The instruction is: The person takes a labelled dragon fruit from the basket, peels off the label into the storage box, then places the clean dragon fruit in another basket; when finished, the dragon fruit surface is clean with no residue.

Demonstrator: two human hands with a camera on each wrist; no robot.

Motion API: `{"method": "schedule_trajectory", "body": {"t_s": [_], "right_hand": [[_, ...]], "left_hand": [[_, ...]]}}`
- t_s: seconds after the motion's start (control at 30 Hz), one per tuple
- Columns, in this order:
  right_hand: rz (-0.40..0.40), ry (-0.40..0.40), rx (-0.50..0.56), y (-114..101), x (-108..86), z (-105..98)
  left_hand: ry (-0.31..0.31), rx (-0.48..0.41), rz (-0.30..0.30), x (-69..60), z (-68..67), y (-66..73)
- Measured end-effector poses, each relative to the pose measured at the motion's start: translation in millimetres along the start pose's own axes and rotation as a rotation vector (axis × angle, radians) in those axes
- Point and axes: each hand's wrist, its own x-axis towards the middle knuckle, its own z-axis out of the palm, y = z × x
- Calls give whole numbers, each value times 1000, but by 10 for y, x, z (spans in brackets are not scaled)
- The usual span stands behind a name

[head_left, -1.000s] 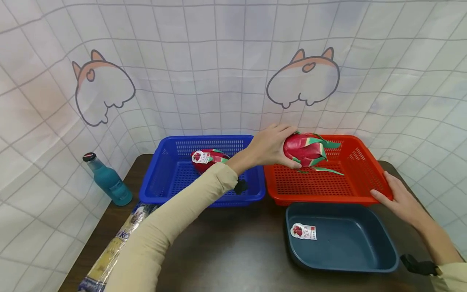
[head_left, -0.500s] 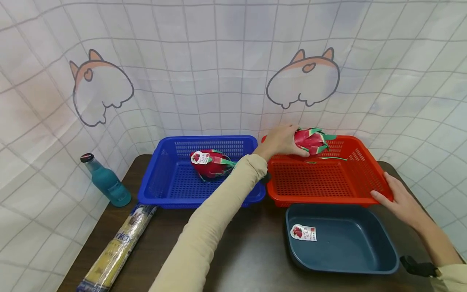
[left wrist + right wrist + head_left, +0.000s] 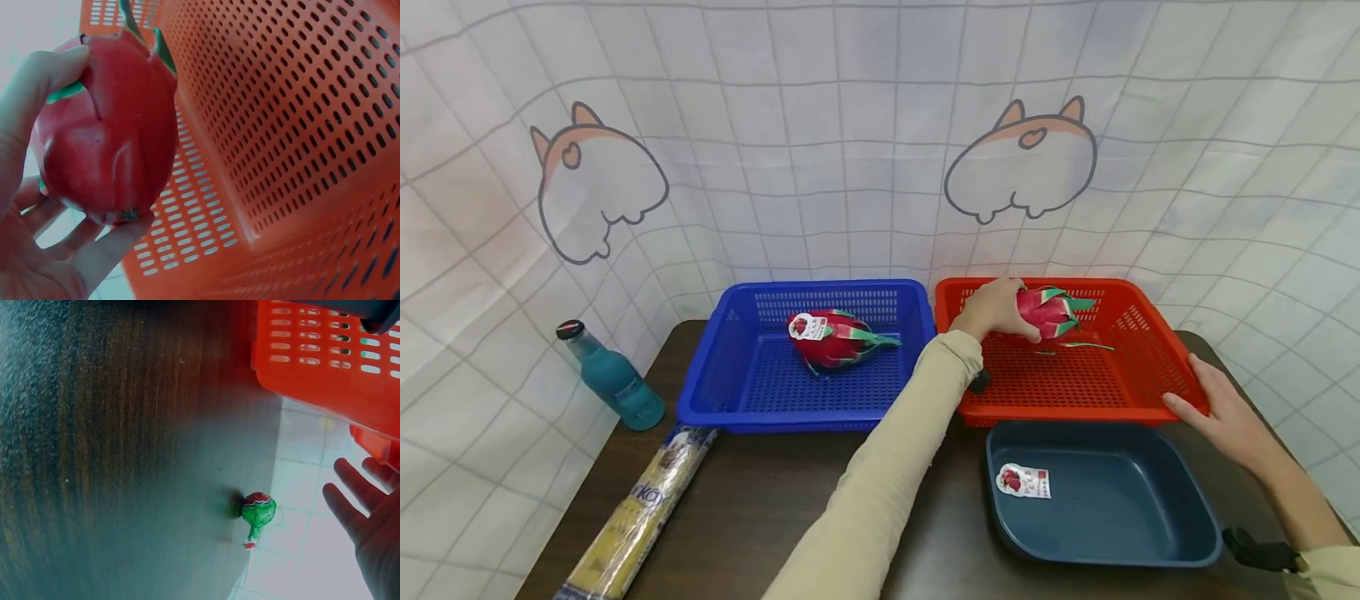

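Observation:
In the head view my left hand (image 3: 996, 310) grips a red dragon fruit (image 3: 1047, 312) with green scales, inside the red basket (image 3: 1048, 410). The left wrist view has my thumb and fingers curled round this dragon fruit (image 3: 112, 125), beside the perforated basket wall. My right hand (image 3: 1225, 412) is at the red basket's right rim. Its fingers look straight in the right wrist view. A second dragon fruit (image 3: 835, 340), with a white label, lies in the blue basket (image 3: 805, 419).
A dark blue tray (image 3: 1105, 554) with a loose fruit label (image 3: 1024, 481) stands before the red basket. To the left are a blue bottle (image 3: 617, 379) and a yellow packet (image 3: 636, 508). The right wrist view shows a green-and-red wrapped lollipop (image 3: 257, 509) near the table edge.
My left hand has carried the dragon fruit slightly right, then down into the red basket. The second dragon fruit is now uncovered by my arm. The right hand stays at the rim.

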Motion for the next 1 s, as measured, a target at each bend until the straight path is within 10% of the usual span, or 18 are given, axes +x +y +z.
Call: {"method": "schedule_trajectory", "body": {"t_s": [1.0], "right_hand": [[35,-42,-27,-9,-2,-40]], "left_hand": [[-88,96,-207,-33,283,6]]}}
